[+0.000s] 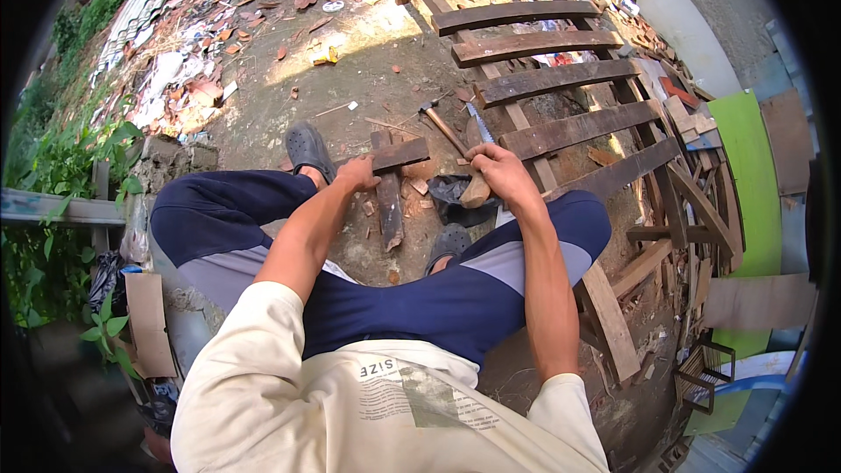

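Observation:
My left hand [357, 173] is closed on the left end of a short dark wooden board [399, 154]. That board lies across another dark piece of wood [389, 210] on the ground between my feet. My right hand [504, 175] is wrapped round the wooden handle of a hammer [447, 130], its head pointing away from me. A saw blade [479, 126] with a toothed edge shows just beyond the right hand; its handle is hidden. Below this hand sits a crumpled black plastic bag [455, 201].
A slatted wooden frame [569, 86] stands at the right, near my knee. Loose planks [611, 320] and a green panel [749, 210] are farther right. Scraps and litter [188, 79] cover the ground at the far left, beside concrete blocks [166, 158] and plants [53, 153].

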Tool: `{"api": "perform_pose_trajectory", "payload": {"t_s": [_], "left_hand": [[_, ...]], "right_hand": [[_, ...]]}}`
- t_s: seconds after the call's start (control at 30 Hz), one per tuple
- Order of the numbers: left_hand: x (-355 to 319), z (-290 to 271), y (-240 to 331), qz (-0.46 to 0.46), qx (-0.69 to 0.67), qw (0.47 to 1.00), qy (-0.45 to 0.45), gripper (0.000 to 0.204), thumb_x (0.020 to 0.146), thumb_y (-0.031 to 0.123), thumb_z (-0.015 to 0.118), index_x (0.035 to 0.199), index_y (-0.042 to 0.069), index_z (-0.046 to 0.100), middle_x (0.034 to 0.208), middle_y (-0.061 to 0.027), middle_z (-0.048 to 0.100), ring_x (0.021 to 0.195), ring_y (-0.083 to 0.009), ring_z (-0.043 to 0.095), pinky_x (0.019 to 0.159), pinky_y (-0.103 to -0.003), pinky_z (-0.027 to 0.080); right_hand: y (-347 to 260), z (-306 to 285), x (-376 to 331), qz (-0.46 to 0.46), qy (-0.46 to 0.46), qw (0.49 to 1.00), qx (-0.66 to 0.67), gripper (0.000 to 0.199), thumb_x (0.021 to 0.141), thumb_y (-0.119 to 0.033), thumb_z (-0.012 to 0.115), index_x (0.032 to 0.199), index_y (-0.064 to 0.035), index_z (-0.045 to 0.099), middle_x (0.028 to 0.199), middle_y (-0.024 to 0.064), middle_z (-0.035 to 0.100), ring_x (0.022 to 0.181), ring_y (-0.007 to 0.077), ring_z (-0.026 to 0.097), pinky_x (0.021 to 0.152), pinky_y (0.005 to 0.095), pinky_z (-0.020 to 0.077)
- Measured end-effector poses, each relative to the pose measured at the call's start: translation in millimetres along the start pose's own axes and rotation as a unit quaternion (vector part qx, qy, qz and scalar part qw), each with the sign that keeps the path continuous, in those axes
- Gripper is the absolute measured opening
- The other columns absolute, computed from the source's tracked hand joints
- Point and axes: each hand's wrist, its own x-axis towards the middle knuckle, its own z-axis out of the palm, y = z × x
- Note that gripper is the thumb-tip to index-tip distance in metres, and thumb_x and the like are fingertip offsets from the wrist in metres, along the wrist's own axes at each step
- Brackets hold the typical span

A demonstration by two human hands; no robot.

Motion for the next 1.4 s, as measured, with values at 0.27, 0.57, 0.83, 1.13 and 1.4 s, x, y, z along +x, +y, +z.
{"api": "perform_pose_trajectory", "payload": {"t_s": [0.27,0.57,0.83,1.13,1.4], "left_hand": [[52,13,-36,0.009,0.041,0.999,-0.029,0.081,0.087,0.041,0.069,0.151,0.005,0.037,0.147,-0.0235,0.049,0.137,-0.0401,0.047,0.117,-0.055,0.034],[37,5,-19,-0.024,-0.005,0.998,-0.062,0.091,0.087,0.047,0.073,0.157,0.012,0.028,0.153,-0.0250,0.038,0.146,-0.0432,0.032,0.117,-0.058,0.029],[31,12,-20,-0.014,0.086,0.995,0.056,0.077,0.083,0.048,0.077,0.144,0.011,0.047,0.140,-0.0205,0.048,0.137,-0.0399,0.042,0.107,-0.055,0.039],[38,23,-36,-0.037,0.014,0.999,0.032,0.080,0.080,0.047,0.081,0.141,0.008,0.046,0.133,-0.0219,0.055,0.127,-0.0397,0.053,0.102,-0.050,0.047],[33,20,-27,-0.009,0.029,0.999,0.026,0.073,0.083,0.045,0.079,0.134,0.002,0.049,0.133,-0.0264,0.055,0.124,-0.0426,0.056,0.101,-0.049,0.050]], "right_hand": [[-2,0,-15,0.040,-0.019,0.997,-0.057,0.029,0.085,-0.019,0.061,0.107,-0.0036,0.072,0.089,0.0074,0.068,0.085,0.0145,0.061,0.078,0.0301,0.0486],[-5,5,-4,-0.024,-0.083,0.985,-0.149,0.031,0.085,-0.028,0.062,0.109,-0.0120,0.072,0.094,0.0192,0.071,0.090,0.0350,0.069,0.082,0.0413,0.0520],[-18,7,8,-0.027,-0.065,0.989,-0.132,0.031,0.083,-0.025,0.062,0.108,-0.0103,0.072,0.100,0.0195,0.071,0.097,0.0356,0.068,0.086,0.0416,0.0521],[-21,8,11,-0.013,-0.079,0.989,-0.125,0.029,0.085,-0.020,0.063,0.111,-0.0088,0.070,0.099,0.0135,0.069,0.093,0.0259,0.066,0.084,0.0372,0.0502],[-5,3,5,-0.005,-0.043,0.992,-0.120,0.027,0.085,-0.018,0.063,0.109,-0.0073,0.071,0.101,0.0123,0.069,0.093,0.0255,0.065,0.086,0.0356,0.0496]]}}
